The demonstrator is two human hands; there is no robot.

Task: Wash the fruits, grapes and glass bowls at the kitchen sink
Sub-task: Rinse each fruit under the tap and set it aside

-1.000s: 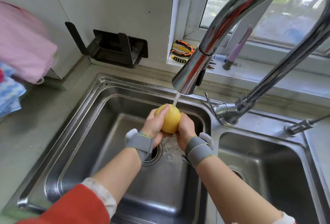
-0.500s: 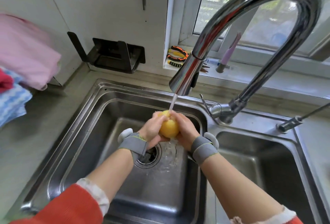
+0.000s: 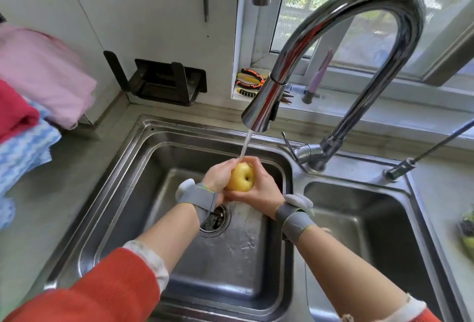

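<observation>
Apple point(image 3: 241, 177) cupped mid-basin, both hands, under stream point(image 3: 245, 146).

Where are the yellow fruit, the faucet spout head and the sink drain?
yellow fruit point(image 3: 242, 177), head view, on its skin beside the stem dimple.
faucet spout head point(image 3: 264, 106), head view, on its chrome cone.
sink drain point(image 3: 215, 220), head view, on the strainer.

both hands point(image 3: 259, 188) are covering the sides and underside of the yellow apple point(image 3: 241, 177), only its stem end showing. left wrist band point(image 3: 198, 199) is hiding part of the drain point(image 3: 215, 220). something green and dark at the right edge point(image 3: 467, 229) is being cut off, blurred, can't tell what. folded cloths point(image 3: 23, 126) are running off the left edge.
</observation>
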